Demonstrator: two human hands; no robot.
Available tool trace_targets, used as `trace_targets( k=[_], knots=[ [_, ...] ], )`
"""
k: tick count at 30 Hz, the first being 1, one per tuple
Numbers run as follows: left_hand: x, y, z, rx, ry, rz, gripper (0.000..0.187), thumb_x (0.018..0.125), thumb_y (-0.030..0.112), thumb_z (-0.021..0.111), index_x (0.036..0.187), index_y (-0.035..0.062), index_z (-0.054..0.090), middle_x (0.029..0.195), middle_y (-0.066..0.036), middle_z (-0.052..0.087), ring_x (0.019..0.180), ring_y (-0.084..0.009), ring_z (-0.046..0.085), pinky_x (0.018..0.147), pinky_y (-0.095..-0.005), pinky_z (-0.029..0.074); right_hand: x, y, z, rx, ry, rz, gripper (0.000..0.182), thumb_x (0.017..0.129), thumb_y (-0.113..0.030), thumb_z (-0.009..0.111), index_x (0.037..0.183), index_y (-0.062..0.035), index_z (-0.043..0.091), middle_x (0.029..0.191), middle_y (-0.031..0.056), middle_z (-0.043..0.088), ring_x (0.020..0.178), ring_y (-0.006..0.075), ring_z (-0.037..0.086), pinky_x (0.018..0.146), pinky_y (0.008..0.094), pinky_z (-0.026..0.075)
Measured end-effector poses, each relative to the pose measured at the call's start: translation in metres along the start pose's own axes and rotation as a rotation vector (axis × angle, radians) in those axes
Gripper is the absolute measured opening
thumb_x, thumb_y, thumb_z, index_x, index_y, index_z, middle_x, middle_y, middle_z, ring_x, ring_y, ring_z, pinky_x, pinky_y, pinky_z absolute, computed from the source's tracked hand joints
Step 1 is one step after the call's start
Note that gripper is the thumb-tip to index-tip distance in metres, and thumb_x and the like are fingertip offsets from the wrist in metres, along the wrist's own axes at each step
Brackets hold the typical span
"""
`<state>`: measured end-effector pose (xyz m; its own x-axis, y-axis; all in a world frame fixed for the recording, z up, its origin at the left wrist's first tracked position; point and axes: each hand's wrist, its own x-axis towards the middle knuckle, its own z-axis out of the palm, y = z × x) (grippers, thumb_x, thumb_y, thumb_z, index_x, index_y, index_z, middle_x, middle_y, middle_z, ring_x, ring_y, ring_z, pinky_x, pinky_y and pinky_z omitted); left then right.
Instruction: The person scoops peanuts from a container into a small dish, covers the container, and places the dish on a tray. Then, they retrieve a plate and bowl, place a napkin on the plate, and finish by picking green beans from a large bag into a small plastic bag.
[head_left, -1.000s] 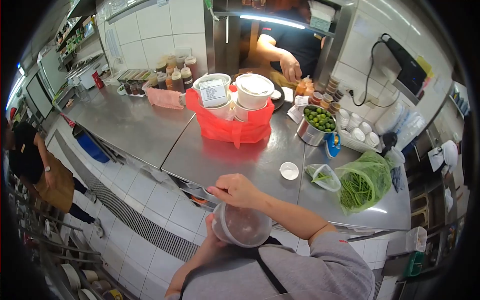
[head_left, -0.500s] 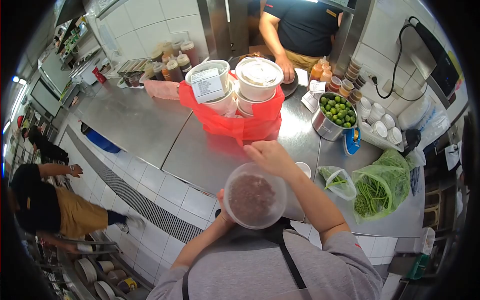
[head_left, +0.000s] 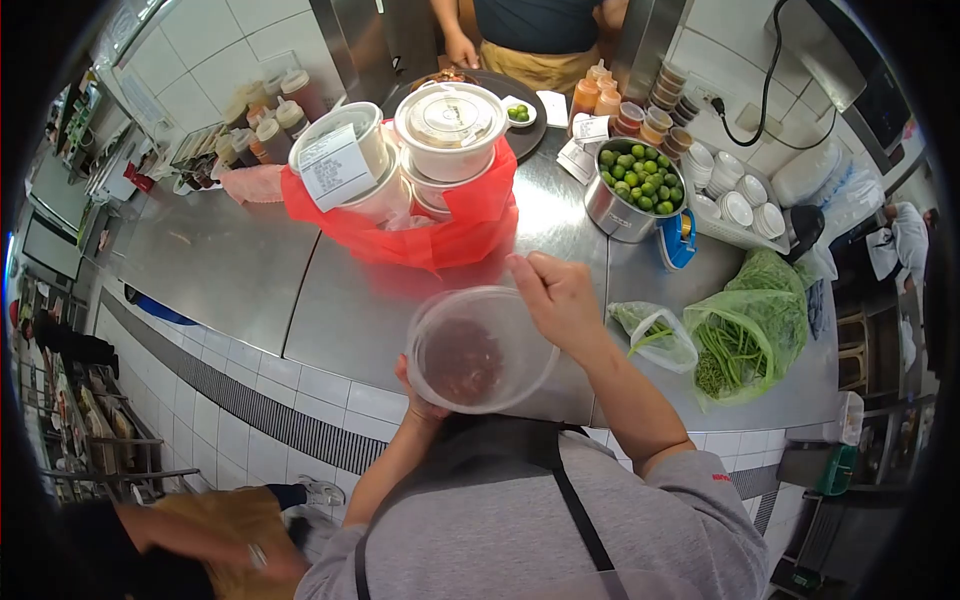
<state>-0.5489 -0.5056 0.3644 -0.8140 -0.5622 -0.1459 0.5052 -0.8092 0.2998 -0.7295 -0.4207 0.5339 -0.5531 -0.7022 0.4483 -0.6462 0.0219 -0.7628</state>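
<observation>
My left hand (head_left: pixel 422 395) grips the lower left side of a round, clear plastic tub (head_left: pixel 532 368), its fingers wrapped around the wall. A reddish-brown mass of food (head_left: pixel 462 360) lies in the bottom of the tub. My right hand (head_left: pixel 562 302) is closed, thumb against the fingers, at the tub's upper right rim. Whatever it holds, if anything, is hidden. Beyond the tub, a red plastic bag (head_left: pixel 450 245) stands around several white lidded containers (head_left: pixel 450 160), one stack bearing a printed label (head_left: pixel 336 170).
A metal pot of green limes (head_left: pixel 640 190), a blue object (head_left: pixel 677 240), a bag of green vegetables (head_left: pixel 745 340) and a smaller bag (head_left: pixel 655 335) stand to the right. Sauce bottles (head_left: pixel 597 95) sit behind. One person (head_left: pixel 535 50) stands opposite; another person (head_left: pixel 190 540) is lower left.
My view has shifted, and the tub now tilts more, its food gathered lower. My right hand stays closed by the rim. The person at left has come closer; the person opposite has withdrawn a hand.
</observation>
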Motion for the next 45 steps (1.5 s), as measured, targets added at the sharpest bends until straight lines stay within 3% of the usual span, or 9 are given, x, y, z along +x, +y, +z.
trace_targets(
  k=[7, 14, 16, 20, 29, 31, 37, 40, 45],
  knots=[
    [0.004, 0.014, 0.015, -0.032, -0.091, 0.055, 0.080, 0.072, 0.068, 0.043, 0.132, 0.0145, 0.034, 0.134, -0.013, 0.035, 0.121, -0.0363, 0.036, 0.094, -0.0563, 0.036, 0.017, 0.054, -0.055, -0.347, 0.352, -0.172, 0.032, 0.081, -0.019, 0.060, 0.059, -0.0043, 0.042, 0.052, 0.0088, 0.044, 0.042, 0.0248, 0.042, 0.042, 0.0338, 0.035],
    [0.022, 0.002, 0.010, -0.298, -0.227, -0.160, 0.084, 0.068, 0.066, 0.054, 0.134, 0.0196, 0.029, 0.136, -0.021, 0.026, 0.120, -0.0538, 0.022, 0.083, -0.0717, 0.032, -0.025, 0.129, -0.025, -0.741, -0.018, -0.370, 0.027, 0.077, -0.020, 0.062, 0.060, -0.0080, 0.046, 0.060, 0.0067, 0.051, 0.051, 0.0248, 0.053, 0.046, 0.0366, 0.043],
    [0.016, -0.003, 0.011, -0.354, -0.059, -0.110, 0.086, 0.067, 0.065, 0.056, 0.135, 0.0202, 0.028, 0.136, -0.020, 0.027, 0.120, -0.0552, 0.022, 0.082, -0.0731, 0.031, -0.046, 0.113, -0.028, -0.827, -0.308, 0.028, 0.023, 0.077, -0.023, 0.062, 0.063, -0.0071, 0.052, 0.065, 0.0084, 0.056, 0.060, 0.0267, 0.058, 0.052, 0.0364, 0.046],
    [0.013, -0.003, 0.025, -0.149, -0.192, -0.090, 0.074, 0.079, 0.060, 0.043, 0.134, 0.0136, 0.028, 0.136, -0.018, 0.030, 0.122, -0.0383, 0.034, 0.098, -0.0554, 0.031, -0.066, 0.131, -0.036, -0.974, -0.427, 0.199, 0.022, 0.077, -0.024, 0.061, 0.067, -0.0047, 0.057, 0.070, 0.0119, 0.058, 0.064, 0.0285, 0.060, 0.056, 0.0366, 0.048],
    [0.013, -0.003, 0.047, 0.052, -0.153, -0.235, 0.085, 0.073, 0.068, 0.038, 0.134, 0.0095, 0.027, 0.132, -0.018, 0.035, 0.117, -0.0359, 0.041, 0.095, -0.0509, 0.039, -0.027, 0.019, -0.063, -0.416, -0.070, 0.228, 0.017, 0.078, -0.018, 0.056, 0.069, -0.0036, 0.056, 0.071, 0.0100, 0.060, 0.059, 0.0240, 0.059, 0.052, 0.0374, 0.047],
    [0.017, -0.007, 0.049, 0.063, -0.155, -0.266, 0.084, 0.074, 0.068, 0.037, 0.134, 0.0097, 0.028, 0.132, -0.018, 0.036, 0.117, -0.0349, 0.042, 0.094, -0.0501, 0.039, -0.023, 0.005, -0.045, -0.715, -0.269, -0.189, 0.015, 0.077, -0.016, 0.054, 0.067, -0.0050, 0.055, 0.067, 0.0111, 0.060, 0.057, 0.0250, 0.059, 0.051, 0.0370, 0.048],
    [0.016, -0.007, 0.049, 0.216, -0.045, -0.226, 0.081, 0.075, 0.067, 0.034, 0.133, 0.0092, 0.030, 0.128, -0.016, 0.040, 0.115, -0.0324, 0.045, 0.092, -0.0487, 0.042, -0.032, 0.025, 0.010, -0.617, -0.425, -0.142, 0.016, 0.073, -0.015, 0.056, 0.063, -0.0036, 0.054, 0.062, 0.0143, 0.059, 0.056, 0.0278, 0.060, 0.052, 0.0378, 0.048],
    [0.013, -0.006, 0.044, 0.174, 0.020, -0.235, 0.079, 0.077, 0.067, 0.034, 0.130, 0.0085, 0.034, 0.125, -0.016, 0.044, 0.110, -0.0317, 0.049, 0.089, -0.0455, 0.046, -0.033, 0.024, 0.018, -0.416, -0.476, -0.098, 0.019, 0.072, -0.016, 0.057, 0.063, 0.0005, 0.057, 0.060, 0.0152, 0.060, 0.054, 0.0304, 0.059, 0.052, 0.0386, 0.048],
    [0.010, -0.005, 0.032, 0.086, -0.047, -0.195, 0.077, 0.079, 0.066, 0.032, 0.131, 0.0091, 0.034, 0.126, -0.016, 0.044, 0.111, -0.0318, 0.048, 0.091, -0.0465, 0.043, -0.019, 0.038, 0.011, 0.184, -0.634, 0.442, 0.020, 0.075, -0.016, 0.063, 0.068, 0.0032, 0.063, 0.052, 0.0077, 0.058, 0.042, 0.0107, 0.052, 0.038, 0.0247, 0.039]
  ],
)
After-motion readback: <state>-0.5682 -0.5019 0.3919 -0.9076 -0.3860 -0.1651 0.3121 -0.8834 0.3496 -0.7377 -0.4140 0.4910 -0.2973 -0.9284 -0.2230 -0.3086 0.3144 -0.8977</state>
